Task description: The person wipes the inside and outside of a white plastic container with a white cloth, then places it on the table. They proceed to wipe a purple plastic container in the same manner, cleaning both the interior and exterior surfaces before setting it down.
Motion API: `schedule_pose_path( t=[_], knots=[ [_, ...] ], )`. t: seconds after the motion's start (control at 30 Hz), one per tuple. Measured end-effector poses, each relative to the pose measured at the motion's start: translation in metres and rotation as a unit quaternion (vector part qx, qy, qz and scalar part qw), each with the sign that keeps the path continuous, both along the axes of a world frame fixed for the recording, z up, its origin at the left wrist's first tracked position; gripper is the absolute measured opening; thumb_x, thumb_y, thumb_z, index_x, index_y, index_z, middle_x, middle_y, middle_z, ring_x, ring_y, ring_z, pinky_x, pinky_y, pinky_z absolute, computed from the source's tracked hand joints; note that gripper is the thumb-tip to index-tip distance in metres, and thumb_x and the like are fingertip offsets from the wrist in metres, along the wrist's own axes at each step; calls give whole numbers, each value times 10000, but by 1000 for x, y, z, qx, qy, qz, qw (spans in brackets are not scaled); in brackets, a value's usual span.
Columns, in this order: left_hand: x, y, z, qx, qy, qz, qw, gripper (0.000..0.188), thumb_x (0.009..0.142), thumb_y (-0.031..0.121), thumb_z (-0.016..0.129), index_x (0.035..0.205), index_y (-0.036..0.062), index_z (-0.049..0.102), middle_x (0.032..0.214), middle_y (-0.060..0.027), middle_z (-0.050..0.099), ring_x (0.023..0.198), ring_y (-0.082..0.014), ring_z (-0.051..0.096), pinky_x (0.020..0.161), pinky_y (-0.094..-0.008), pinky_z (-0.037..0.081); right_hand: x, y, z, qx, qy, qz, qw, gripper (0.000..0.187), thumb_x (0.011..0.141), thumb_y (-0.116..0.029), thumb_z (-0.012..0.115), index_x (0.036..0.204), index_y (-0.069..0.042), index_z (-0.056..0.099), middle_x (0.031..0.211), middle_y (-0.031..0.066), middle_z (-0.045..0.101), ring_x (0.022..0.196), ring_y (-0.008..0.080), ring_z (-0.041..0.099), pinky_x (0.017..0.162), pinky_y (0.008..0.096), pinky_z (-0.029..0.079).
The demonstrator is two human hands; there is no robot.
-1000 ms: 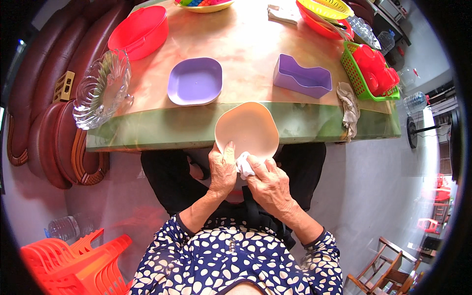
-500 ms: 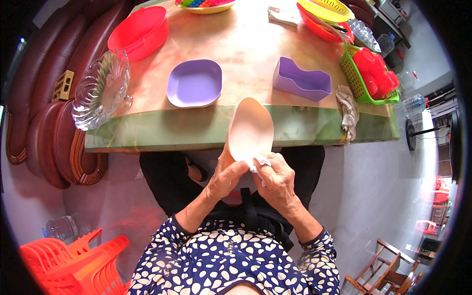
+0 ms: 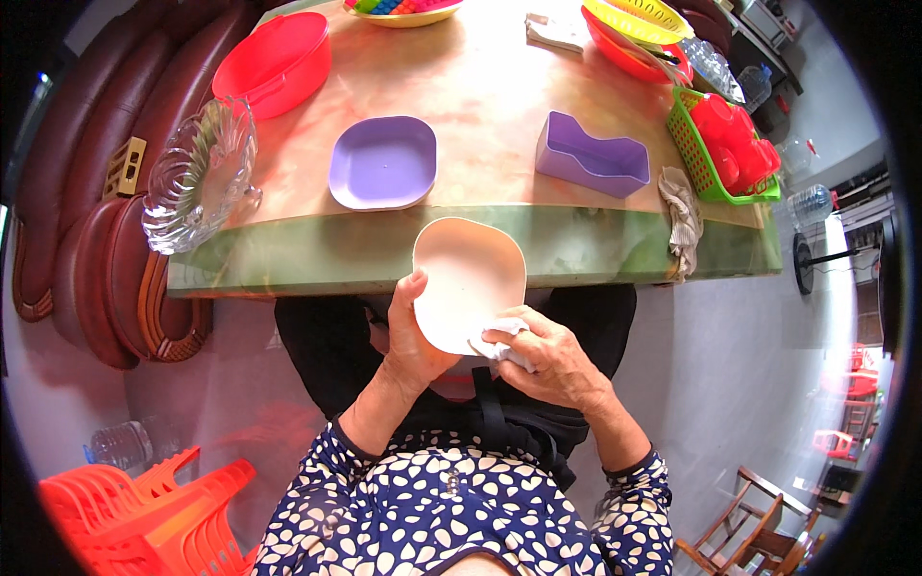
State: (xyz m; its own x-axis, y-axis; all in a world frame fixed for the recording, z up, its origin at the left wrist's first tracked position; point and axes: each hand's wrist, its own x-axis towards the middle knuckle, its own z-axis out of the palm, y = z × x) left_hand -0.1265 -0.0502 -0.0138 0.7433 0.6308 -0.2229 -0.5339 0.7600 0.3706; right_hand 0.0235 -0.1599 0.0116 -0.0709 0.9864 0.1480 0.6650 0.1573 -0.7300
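Above my lap, at the table's near edge, I hold a cream-coloured bowl [image 3: 469, 278] with rounded corners, its inside tilted up toward me. My left hand [image 3: 411, 331] grips its left side, thumb over the rim and fingers hidden beneath. A crumpled white cloth [image 3: 501, 338] is pinched in my right hand [image 3: 552, 360] and presses on the bowl's lower right rim. Beyond the bowl, a purple square dish [image 3: 382, 165] and a purple box with a wavy cut-down side [image 3: 595, 165] rest on the table.
On the marble-patterned table [image 3: 461, 115] stand a red basin [image 3: 274, 65], a glass bowl [image 3: 200, 178] and a green basket [image 3: 699, 149] of red cups. A striped rag [image 3: 682, 216] hangs over the near edge. Stacked orange-red stools [image 3: 154, 518] stand at lower left.
The cream bowl has turned and levelled out, so more of its inside faces me. My left hand has shifted left along its side; the right hand with the cloth has moved slightly right.
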Motion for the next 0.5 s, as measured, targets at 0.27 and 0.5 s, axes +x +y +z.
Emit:
schedule_pose_path(
  t=[0.27,0.5],
  knots=[
    [-2,-8,2,-7,33,-36,999,609,853,467,553,1280,38,494,1188,-121,589,1095,-245,586,945,-392,478,19,16,-1,2,-145,-38,989,292,725,-20,644,1010,-85,650,1083,92,614,947,291,617,804,366,526],
    [-2,-8,6,-6,34,-35,999,604,858,454,547,1284,30,491,1203,-127,585,1104,-249,586,945,-394,490,9,28,3,71,-261,-97,958,135,758,-81,612,870,-5,620,1041,100,573,826,273,577,626,371,548]
  ],
)
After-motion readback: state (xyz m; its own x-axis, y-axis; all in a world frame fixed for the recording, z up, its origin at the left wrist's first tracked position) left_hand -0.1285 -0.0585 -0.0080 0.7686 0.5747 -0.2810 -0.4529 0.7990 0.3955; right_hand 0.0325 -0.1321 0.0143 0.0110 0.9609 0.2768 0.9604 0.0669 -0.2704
